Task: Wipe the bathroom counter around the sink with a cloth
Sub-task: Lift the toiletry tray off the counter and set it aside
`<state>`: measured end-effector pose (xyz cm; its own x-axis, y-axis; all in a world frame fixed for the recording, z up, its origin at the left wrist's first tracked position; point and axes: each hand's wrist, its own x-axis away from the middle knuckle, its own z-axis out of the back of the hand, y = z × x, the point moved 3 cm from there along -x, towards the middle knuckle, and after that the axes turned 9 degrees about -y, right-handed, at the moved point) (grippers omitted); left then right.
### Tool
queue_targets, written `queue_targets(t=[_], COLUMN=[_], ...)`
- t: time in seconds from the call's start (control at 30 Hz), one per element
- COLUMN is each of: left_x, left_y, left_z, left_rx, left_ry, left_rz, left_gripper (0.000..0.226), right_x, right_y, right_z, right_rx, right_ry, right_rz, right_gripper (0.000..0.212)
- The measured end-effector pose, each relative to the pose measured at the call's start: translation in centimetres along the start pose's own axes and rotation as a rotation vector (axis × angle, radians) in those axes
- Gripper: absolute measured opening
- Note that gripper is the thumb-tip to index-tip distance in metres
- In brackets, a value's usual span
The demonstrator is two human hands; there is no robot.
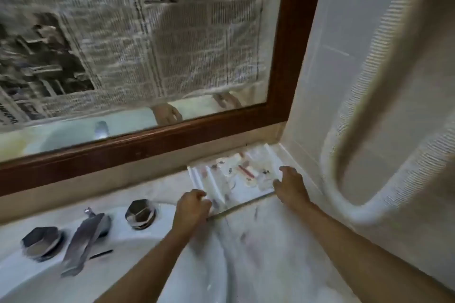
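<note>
head view shows the left hand (193,206) with curled fingers pinching the front left corner of a clear tray (214,179). the right hand (290,187) holds its right edge with bent fingers. the tray lies on the marble tabletop (268,243), in the corner right of the sink (29,275).

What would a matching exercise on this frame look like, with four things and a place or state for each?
Things:
1. tray
2. newspaper
3. towel
4. faucet

Places or states:
A. hangs at the right
B. covers most of the mirror
C. stands between two chrome knobs
D. held by the left hand and the right hand

Pairs: 1-D, 2-B, 3-A, 4-C
</note>
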<state>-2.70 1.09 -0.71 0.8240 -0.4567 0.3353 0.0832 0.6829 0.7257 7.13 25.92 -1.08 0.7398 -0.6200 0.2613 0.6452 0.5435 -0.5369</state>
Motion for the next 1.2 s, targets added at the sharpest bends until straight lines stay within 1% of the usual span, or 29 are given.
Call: queue_targets(t=[0.1,0.17,0.23,0.33,0.4,0.47,0.5,0.6,0.7,0.73,0.9,0.93,1.0,1.03,1.2], left_x=[-2.1,-3.1,-3.8,-4.4,-4.7,-4.8,-4.9,-4.9,-4.1,-3.7,-0.1,1.0,3.7,5.2,14.3], left_y=[-0.2,-0.5,-1.2,-1.5,-1.7,-1.7,-1.7,-1.5,-1.1,-1.1,-1.9,-1.9,-2.2,-2.4,-5.3], left_z=[-0.6,-0.9,-1.3,-1.4,-1.2,-0.8,-0.6,-0.4,0.1,0.2,1.7,2.2,3.7,4.5,9.7], left_rx=[0.005,-0.005,-0.029,-0.038,-0.02,-0.019,-0.015,0.056,0.175,0.225,0.396,0.44,0.515,0.535,0.586], left_ry=[0.097,0.127,0.129,0.145,0.133,0.106,0.095,0.039,0.044,0.053,0.135,0.154,0.194,0.218,0.273], left_rz=[0.02,0.082,0.13,0.148,0.179,0.205,0.212,0.214,0.223,0.225,0.246,0.244,0.229,0.218,0.14], left_gripper=[0.046,0.053,0.055,0.046,0.033,0.014,0.009,0.024,0.012,0.017,0.042,0.043,0.033,0.031,0.032], right_x=[-2.6,-3.7,-4.2,-5.0,-5.4,-6.0,-6.3,-6.3,-5.2,-4.7,-1.2,-0.2,2.0,3.3,11.2], right_y=[0.5,0.7,0.8,0.7,0.9,1.3,1.5,2.2,2.4,2.3,0.6,0.0,-1.2,-1.9,-6.1], right_z=[-0.2,-0.5,-1.0,-1.1,-1.1,-0.9,-0.7,-0.2,0.2,0.3,0.7,0.9,1.3,1.4,1.0], right_rx=[0.071,0.131,0.202,0.167,0.139,0.121,0.107,0.033,-0.08,-0.099,-0.181,-0.189,-0.193,-0.195,-0.236], right_ry=[0.017,0.023,0.075,0.128,0.134,0.116,0.103,0.108,0.138,0.144,0.164,0.168,0.179,0.186,0.194], right_rz=[-0.015,-0.044,-0.061,-0.11,-0.148,-0.184,-0.202,-0.277,-0.331,-0.338,-0.291,-0.283,-0.266,-0.258,-0.18], right_gripper=[0.05,0.049,0.046,0.045,0.041,0.032,0.029,0.03,0.035,0.036,0.039,0.038,0.035,0.033,0.029])
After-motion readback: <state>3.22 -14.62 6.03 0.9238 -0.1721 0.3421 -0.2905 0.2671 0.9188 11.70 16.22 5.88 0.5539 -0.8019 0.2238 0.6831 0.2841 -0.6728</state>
